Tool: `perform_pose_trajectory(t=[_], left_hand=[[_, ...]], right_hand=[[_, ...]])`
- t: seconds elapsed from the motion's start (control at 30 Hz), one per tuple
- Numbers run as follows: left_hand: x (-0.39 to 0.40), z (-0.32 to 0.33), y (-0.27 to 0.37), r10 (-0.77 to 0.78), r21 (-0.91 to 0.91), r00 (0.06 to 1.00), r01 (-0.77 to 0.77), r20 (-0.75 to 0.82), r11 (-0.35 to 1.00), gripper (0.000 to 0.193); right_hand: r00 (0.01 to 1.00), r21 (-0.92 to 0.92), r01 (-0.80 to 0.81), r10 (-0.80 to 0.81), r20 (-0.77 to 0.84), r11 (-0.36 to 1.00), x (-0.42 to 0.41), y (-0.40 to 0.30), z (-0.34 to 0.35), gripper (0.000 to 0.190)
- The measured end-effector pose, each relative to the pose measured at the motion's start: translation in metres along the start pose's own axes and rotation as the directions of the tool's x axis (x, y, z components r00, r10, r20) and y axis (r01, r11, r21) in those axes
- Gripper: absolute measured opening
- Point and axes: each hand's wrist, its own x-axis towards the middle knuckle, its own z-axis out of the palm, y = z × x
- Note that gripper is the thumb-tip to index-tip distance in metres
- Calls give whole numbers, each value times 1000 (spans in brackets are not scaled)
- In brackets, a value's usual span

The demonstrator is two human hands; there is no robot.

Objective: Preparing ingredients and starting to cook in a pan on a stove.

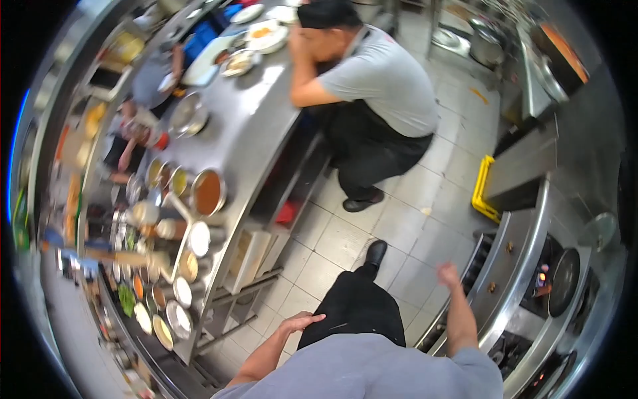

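Note:
My left hand [300, 322] is at the side of the black apron [356, 309] I wear, fingers stretched out against the cloth, holding nothing that I can see. Out to the right, my right hand [448, 275] hangs over the floor with its fingers curled in, nothing visible in it; motion blurs it slightly. It is nearest the front of the stainless-steel stove [518, 269]. On that stove a black frying pan [564, 283] stands tilted beside a lit burner. My black shoe [376, 253] is on the tiles ahead.
A co-worker [389, 85] crouches ahead, leaning at the steel counter [249, 129]. On it are a pot of reddish-brown sauce [207, 192], a steel bowl [189, 115] and plates of food [266, 35]. A yellow crate [482, 187] juts out on the right. Other people work across the counter.

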Motion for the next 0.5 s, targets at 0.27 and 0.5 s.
perform_pose_trajectory(t=[0.27,0.5], left_hand=[[-28,41,-165,308,-14,935,-315,-176,949,32],[-41,87,-283,200,-441,831,-461,-519,770,21]], right_hand=[[747,-707,288,310,588,646,-192,12,188,83],[379,-852,-94,810,449,516,-228,-23,183,56]])
